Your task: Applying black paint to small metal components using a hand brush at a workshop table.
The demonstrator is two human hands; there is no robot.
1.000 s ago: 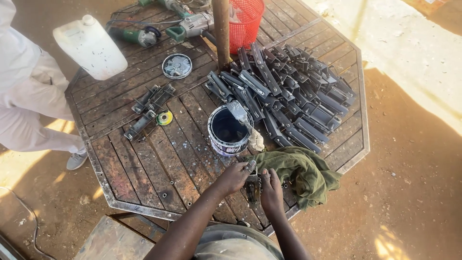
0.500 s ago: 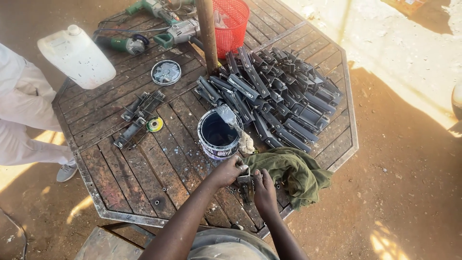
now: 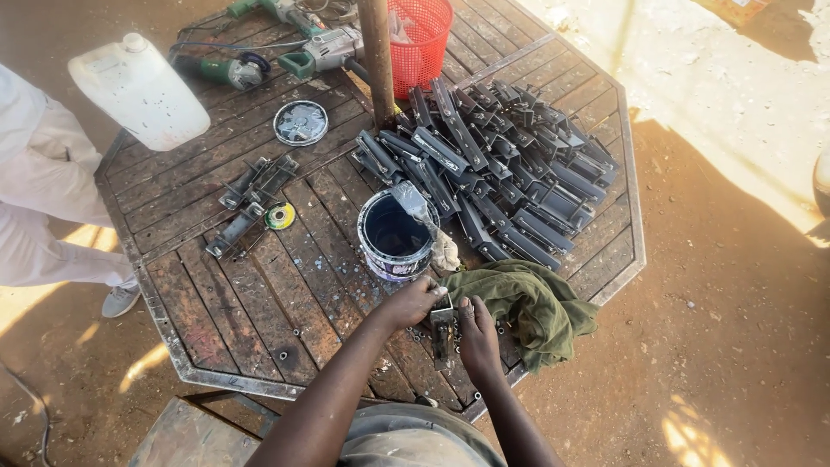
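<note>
My left hand (image 3: 413, 303) and my right hand (image 3: 478, 337) meet at the near edge of a wooden octagonal table (image 3: 216, 311). Between them they grip a small dark metal bracket (image 3: 443, 324) that rests on the planks. Just beyond my hands stands an open paint can (image 3: 396, 238) with dark paint, a brush (image 3: 413, 203) leaning in it. A crumpled green rag (image 3: 527, 303) lies right of my right hand. A large heap of dark metal brackets (image 3: 501, 164) covers the table's far right.
A white jerrycan (image 3: 138, 86), a round can lid (image 3: 301, 123), power tools (image 3: 285, 52), a red basket (image 3: 419, 39) and a wooden post (image 3: 378, 52) stand at the back. Loose brackets (image 3: 251, 199) lie left. A person in white (image 3: 35, 199) stands left.
The view has shifted slightly; my hands stay at the same spot on the small bracket. Nothing else has visibly moved.
</note>
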